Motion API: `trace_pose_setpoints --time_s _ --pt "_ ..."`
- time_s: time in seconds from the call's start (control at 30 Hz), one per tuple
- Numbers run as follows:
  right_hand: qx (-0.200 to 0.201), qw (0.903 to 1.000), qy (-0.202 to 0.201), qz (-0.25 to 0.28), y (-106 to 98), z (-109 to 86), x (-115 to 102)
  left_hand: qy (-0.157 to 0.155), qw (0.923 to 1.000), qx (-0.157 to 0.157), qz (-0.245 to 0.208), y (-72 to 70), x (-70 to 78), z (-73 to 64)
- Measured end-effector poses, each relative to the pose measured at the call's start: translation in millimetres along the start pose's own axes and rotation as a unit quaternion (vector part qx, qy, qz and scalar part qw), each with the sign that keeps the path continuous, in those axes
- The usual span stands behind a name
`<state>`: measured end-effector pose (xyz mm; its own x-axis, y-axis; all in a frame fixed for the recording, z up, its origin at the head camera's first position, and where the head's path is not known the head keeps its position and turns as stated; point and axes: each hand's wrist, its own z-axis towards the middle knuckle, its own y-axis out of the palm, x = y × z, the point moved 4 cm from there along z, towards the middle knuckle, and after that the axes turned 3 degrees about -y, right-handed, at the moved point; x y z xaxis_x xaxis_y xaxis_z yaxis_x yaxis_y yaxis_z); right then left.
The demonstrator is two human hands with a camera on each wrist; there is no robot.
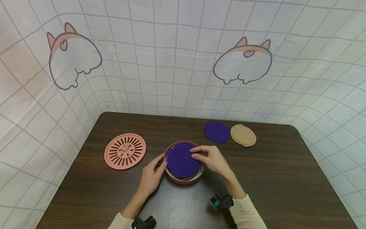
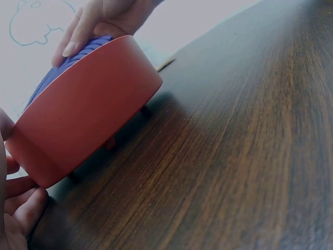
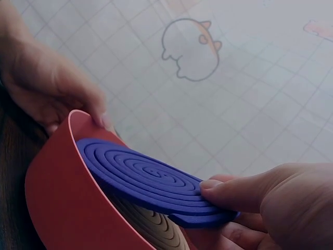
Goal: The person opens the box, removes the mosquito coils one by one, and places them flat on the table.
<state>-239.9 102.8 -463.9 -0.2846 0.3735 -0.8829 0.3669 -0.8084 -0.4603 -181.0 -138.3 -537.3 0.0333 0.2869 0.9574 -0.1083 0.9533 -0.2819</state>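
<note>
A purple mosquito coil [image 1: 184, 160] lies tilted at the mouth of a round red box [image 1: 183, 182]. My right hand [image 1: 211, 160] pinches the coil's right edge between thumb and fingers; in the right wrist view that edge of the purple coil [image 3: 156, 177] is raised. Beneath it, inside the box [image 3: 62, 182], shows a tan coil [image 3: 151, 221], partly hidden. On the box's left side, my left hand [image 1: 151, 176] grips the wall, thumb at the rim and fingers outside. The left wrist view shows the box [image 2: 88, 104] on short feet.
A pink slotted lid [image 1: 125, 159] lies flat on the dark wooden table [image 1: 274, 178], left of the box. Toward the back right lie another purple coil [image 1: 217, 132] and a tan coil [image 1: 243, 135], side by side. A white gridded curtain [image 1: 171, 63] surrounds the table's back and sides.
</note>
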Motion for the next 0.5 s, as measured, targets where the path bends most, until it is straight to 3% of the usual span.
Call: trace_pose_setpoints --time_s 0.5 --pt "0.002 1.0000 0.004 -0.001 0.5 0.6 2.1 -0.006 1.0000 0.000 0.000 0.2 -1.4 0.6"
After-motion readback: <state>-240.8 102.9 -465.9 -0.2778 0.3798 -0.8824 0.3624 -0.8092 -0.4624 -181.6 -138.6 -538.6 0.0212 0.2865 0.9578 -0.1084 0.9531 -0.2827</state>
